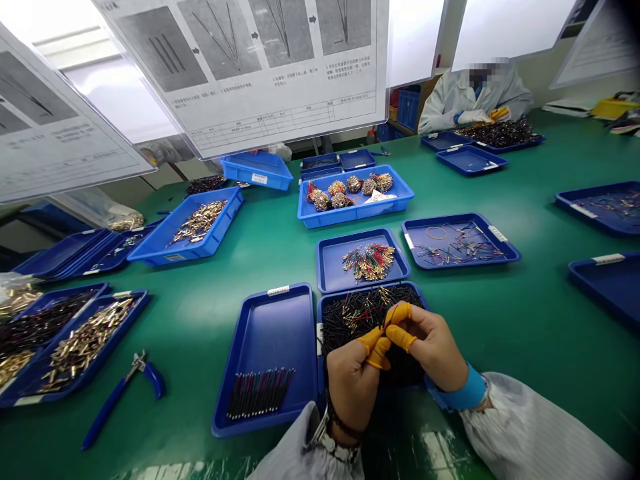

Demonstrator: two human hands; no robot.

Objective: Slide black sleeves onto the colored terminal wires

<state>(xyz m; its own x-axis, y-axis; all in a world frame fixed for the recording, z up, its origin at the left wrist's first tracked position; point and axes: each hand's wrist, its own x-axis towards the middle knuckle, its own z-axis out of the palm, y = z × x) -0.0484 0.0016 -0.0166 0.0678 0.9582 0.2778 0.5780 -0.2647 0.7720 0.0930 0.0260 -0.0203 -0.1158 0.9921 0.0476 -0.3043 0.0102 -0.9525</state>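
Note:
My left hand and my right hand meet above a blue tray full of short black tubes. Orange finger cots cover the thumb and index fingertips of both hands. The fingers are pinched together around a thin dark piece, mostly hidden by the fingertips. Several red, green and gold-tipped wires lie on top of the black tubes. To the left, a blue tray holds a row of black-sleeved wires lined up side by side.
Behind the tubes, one tray bears bundled gold-tipped wires; another has loose wires. Blue-handled cutters lie at left near trays of metal parts. Instruction sheets hang overhead. A person works across the table.

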